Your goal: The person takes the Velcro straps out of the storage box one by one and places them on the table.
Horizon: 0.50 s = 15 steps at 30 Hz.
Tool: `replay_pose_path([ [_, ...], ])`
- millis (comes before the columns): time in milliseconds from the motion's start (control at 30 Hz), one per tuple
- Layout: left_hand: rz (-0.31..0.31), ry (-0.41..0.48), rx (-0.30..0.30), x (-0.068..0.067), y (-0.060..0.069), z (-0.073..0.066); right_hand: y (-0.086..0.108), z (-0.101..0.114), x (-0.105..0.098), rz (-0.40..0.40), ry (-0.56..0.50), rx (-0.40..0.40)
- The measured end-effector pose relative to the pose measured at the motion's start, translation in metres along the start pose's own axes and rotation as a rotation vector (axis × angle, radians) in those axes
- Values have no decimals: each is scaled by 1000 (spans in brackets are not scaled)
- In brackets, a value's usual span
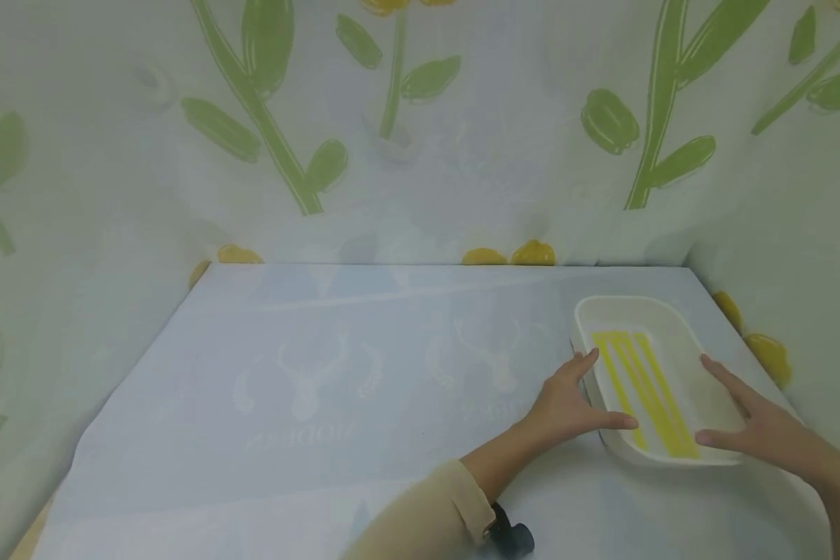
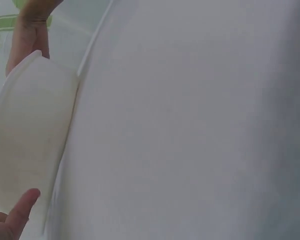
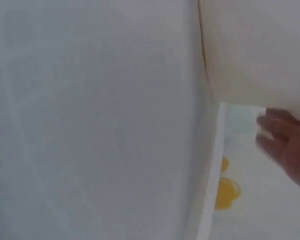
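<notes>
A white rectangular tray (image 1: 679,334) with rounded corners and raised walls sits at the right side of the table; yellow strips (image 1: 647,389) run lengthwise across its floor. Along its left side, my left hand (image 1: 567,404) has its thumb and index finger spread over the rim. One straight finger (image 2: 26,207) lies against the outer wall in the left wrist view. Opposite, my right hand (image 1: 766,420) spreads its thumb and index finger over the right side. Blurred fingers of that hand appear beside the tray's wall (image 3: 260,55) in the right wrist view; contact is unclear there.
The white table (image 1: 308,459) carries faint printed antlers and lettering. Pale curtains (image 1: 490,187) with green leaves and yellow flowers hang behind it and at both sides. A dark strap with a round black piece (image 1: 518,538) is at my left wrist.
</notes>
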<state>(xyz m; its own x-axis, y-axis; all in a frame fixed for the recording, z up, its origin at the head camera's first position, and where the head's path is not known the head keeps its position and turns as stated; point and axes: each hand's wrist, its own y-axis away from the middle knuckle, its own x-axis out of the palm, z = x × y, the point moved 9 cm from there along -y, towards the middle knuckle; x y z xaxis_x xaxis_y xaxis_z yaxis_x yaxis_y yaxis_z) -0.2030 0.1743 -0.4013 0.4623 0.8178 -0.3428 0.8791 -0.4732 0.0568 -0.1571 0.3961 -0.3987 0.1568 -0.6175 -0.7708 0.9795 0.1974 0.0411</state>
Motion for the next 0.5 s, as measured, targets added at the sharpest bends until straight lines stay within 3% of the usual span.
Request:
replay_pose_path([
  [133,4,122,-78,5,-2,11,2,-5,-4,3,-79,-70],
  [267,10,172,-107,8,-4,19,7,-26,5,97,-178,41],
  [367,27,182,-92,8,-4,22,11,-36,11,139,-213,86],
  [500,74,191,-62,7,-4,25,10,-23,11,137,-266,-21],
])
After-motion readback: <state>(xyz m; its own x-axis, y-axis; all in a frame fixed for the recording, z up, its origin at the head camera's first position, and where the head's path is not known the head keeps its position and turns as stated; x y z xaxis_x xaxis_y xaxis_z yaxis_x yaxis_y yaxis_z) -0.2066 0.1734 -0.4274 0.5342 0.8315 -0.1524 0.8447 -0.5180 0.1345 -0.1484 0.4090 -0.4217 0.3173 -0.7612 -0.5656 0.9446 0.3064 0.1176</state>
